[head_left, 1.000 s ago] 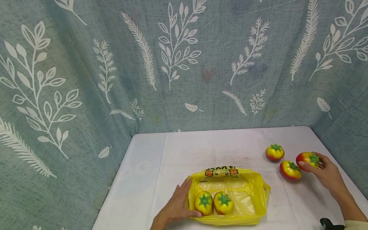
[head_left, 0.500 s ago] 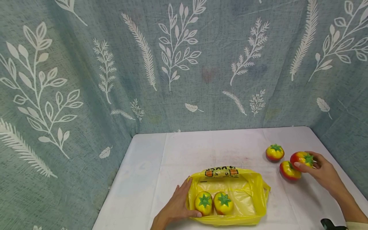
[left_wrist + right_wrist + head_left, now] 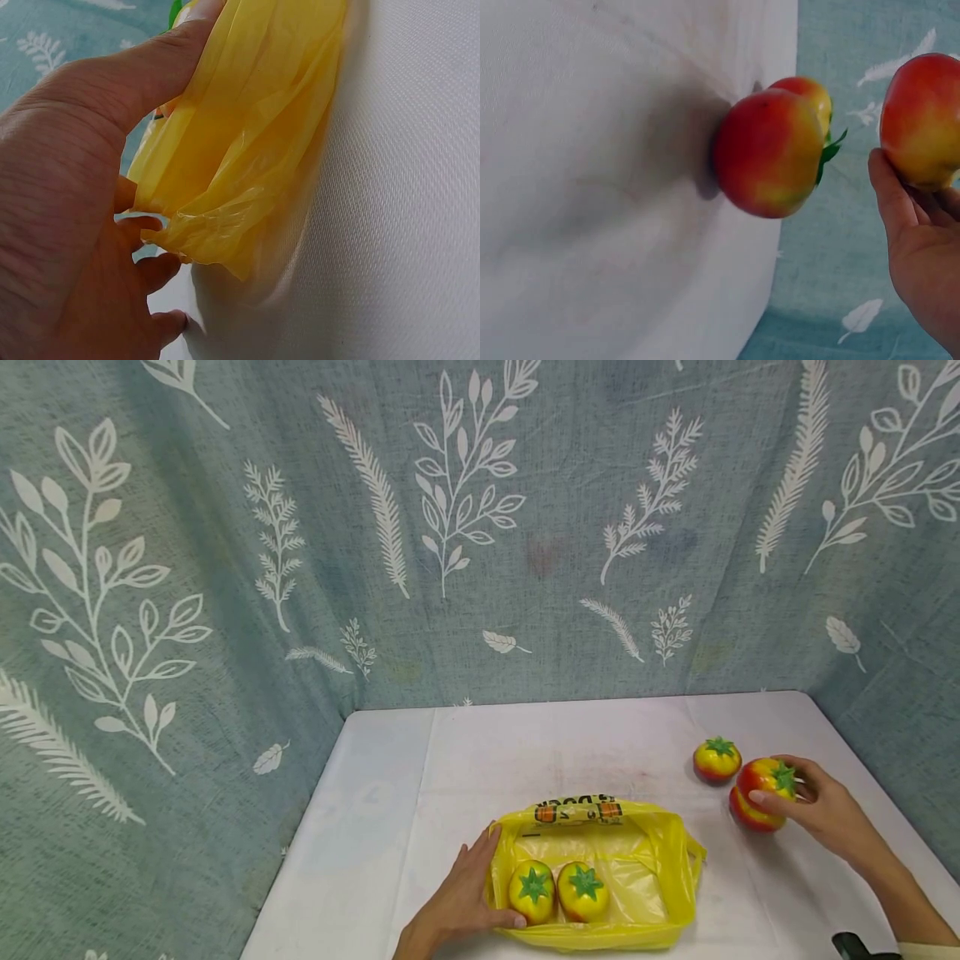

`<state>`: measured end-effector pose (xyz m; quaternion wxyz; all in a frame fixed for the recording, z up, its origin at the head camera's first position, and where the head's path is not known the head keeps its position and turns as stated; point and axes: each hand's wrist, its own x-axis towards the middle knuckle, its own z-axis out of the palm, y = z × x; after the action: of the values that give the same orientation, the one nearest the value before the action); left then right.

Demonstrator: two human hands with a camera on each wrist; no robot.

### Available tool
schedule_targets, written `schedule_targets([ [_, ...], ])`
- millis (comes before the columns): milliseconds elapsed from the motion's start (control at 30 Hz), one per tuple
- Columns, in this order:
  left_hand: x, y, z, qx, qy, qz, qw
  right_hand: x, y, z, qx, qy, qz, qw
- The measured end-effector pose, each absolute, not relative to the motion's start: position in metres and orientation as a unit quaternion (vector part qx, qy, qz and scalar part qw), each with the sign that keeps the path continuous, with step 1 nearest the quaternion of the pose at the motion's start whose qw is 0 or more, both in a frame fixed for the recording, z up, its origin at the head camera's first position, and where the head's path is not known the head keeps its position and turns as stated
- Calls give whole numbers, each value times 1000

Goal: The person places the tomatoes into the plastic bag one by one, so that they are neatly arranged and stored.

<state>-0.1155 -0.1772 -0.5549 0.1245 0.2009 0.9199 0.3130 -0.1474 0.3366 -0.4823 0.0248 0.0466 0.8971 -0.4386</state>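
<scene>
At the right of the head view, my right hand (image 3: 832, 810) holds a red-yellow toy tomato (image 3: 765, 777) with a green leafy top. In the right wrist view that tomato (image 3: 922, 124) is raised off the table. Partly hidden behind it, a second tomato (image 3: 753, 818) rests on the table, and a third tomato (image 3: 717, 763) sits farther back. My left hand (image 3: 468, 889) grips the left side of an open yellow plastic bag (image 3: 645, 860), thumb at the near rim. Two tomatoes, one on the left (image 3: 532, 893) and one beside it (image 3: 583, 893), lie inside the bag.
A white-covered table (image 3: 397, 777) carries everything. Teal leaf-patterned curtain (image 3: 525, 527) encloses its back and sides. A small dark object (image 3: 855, 945) shows near the right forearm at the bottom edge.
My right hand has carried its tomato to the left, so it now overlaps the one on the table in the head view. The left hand and bag have not moved.
</scene>
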Motion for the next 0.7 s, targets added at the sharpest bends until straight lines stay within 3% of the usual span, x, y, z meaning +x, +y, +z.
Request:
schedule_targets([
  [700,-115,-177,-553,196,917,320,133,-138,314,-472,-9,902,-430,42],
])
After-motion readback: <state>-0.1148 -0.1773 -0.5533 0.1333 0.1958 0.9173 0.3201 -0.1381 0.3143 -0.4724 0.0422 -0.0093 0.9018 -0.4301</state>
